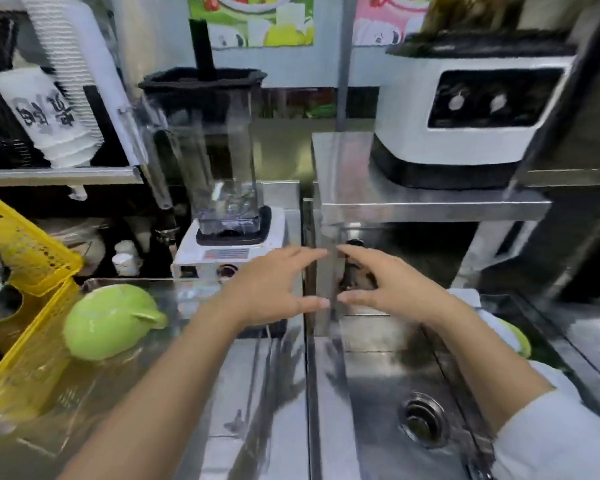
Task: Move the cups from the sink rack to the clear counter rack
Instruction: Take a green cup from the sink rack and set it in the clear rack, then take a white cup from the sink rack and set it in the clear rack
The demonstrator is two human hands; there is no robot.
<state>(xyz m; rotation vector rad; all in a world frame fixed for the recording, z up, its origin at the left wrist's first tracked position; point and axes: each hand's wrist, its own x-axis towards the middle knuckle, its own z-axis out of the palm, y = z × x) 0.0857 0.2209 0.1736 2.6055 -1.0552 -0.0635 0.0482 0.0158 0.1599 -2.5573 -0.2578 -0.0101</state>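
Over by the left edge of the counter, a green cup [113, 322] lies upside down in what looks like a clear rack [42, 410], just beside the yellow basket [28, 258]. A second bit of green [518, 339] peeks out past the right forearm at the sink's [378, 393] far side, maybe another cup, but it's mostly hidden so can't say for sure. I don't see a sink rack as such.

Both hands are empty. The left hand [274, 289] and right hand [392, 287] are out in front with fingers spread and curved toward each other, tips nearly meeting over the seam between counter and sink. Nothing pinched.

My guess: this is between cups, one placed and the next not yet picked up. The next move would be swinging right to that green thing by the sink.

Room-wise, the basin is open and bare. The steel shelf [430, 204] carrying the white machine [465, 112] overhangs the back, so lifting high there risks a knock. The blender [219, 161] stands close behind the left hand.
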